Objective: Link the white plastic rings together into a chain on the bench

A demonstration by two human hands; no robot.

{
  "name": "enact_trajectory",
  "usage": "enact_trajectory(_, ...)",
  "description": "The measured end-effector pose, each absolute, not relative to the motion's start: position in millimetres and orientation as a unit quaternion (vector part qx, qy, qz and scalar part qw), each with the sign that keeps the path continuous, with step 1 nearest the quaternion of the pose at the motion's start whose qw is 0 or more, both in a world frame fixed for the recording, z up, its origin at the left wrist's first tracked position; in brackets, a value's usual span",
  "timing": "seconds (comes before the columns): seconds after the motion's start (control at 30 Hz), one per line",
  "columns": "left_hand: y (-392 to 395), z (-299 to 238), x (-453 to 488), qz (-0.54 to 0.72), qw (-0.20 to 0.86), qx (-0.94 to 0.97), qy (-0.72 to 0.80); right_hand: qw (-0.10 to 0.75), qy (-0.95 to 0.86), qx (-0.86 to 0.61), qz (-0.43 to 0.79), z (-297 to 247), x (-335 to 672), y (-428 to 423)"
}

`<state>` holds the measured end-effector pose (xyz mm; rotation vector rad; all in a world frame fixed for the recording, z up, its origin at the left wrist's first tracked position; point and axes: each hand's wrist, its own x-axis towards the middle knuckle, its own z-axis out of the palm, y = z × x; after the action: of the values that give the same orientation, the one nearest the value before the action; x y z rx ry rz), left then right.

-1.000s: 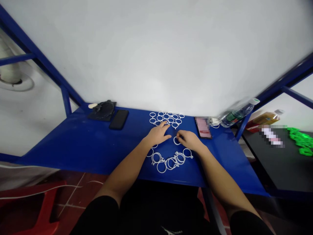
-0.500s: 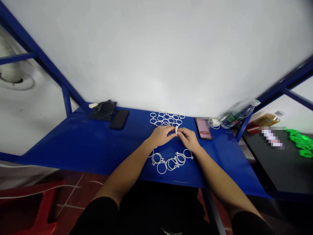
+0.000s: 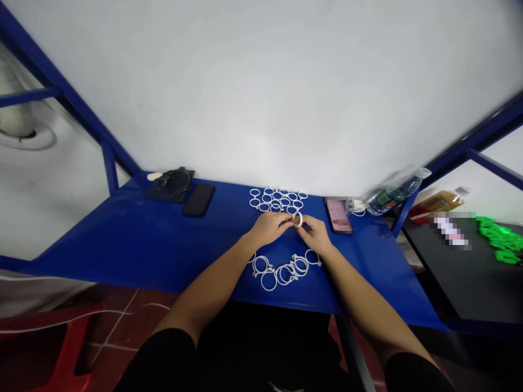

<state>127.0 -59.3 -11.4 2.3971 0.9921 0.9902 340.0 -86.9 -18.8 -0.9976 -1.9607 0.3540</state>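
Both hands meet over the middle of the blue table (image 3: 134, 239). My left hand (image 3: 267, 227) and my right hand (image 3: 314, 234) pinch one white plastic ring (image 3: 298, 219) between their fingertips, held just above the table. Behind the hands, several white rings (image 3: 278, 199) lie flat in neat rows near the wall. In front of the hands, a loose heap of white rings (image 3: 284, 268) lies near the table's front edge.
A black phone (image 3: 198, 199) and a dark bundle (image 3: 172, 183) lie at the back left. Another phone (image 3: 338, 214) and a lying plastic bottle (image 3: 394, 192) sit at the back right. A black table with green parts (image 3: 500, 239) stands to the right. A red stool (image 3: 53, 348) is at the lower left.
My right hand lifted a ring off the table, and my left hand left the rows at the back. Both hands came together and now hold that ring between them.
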Motion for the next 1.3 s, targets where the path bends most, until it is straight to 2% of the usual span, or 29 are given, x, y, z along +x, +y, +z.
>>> enact_trajectory(0.33,-56,-15,124,0.357,0.161,0.859,0.329,0.462,-0.744,-0.446,0.187,-14,334,-88)
enact_trajectory(0.57,-60,-11,128,0.299,0.144,0.855,0.399,0.436,-0.742,-0.479,0.171,-20,331,-86)
enact_trajectory(0.67,-57,-9,123,0.274,0.153,0.858,0.407,0.392,-0.753,-0.516,0.113,-21,338,-79)
enact_trajectory(0.8,-54,-3,113,0.229,0.18,0.861,0.418,0.26,-0.752,-0.606,-0.002,-15,358,-70)
enact_trajectory(0.9,-54,2,109,0.179,0.194,0.866,0.424,0.169,-0.729,-0.663,-0.012,-9,370,-67)
enact_trajectory(0.97,-54,6,108,0.146,0.205,0.867,0.43,0.143,-0.721,-0.678,0.005,-7,373,-66)
enact_trajectory(1.17,-47,12,87,0.091,0.225,0.849,0.469,0.152,-0.733,-0.662,0.03,-12,368,-66)
enact_trajectory(1.3,-38,9,59,0.068,0.213,0.843,0.49,0.191,-0.744,-0.639,0.043,-21,365,-64)
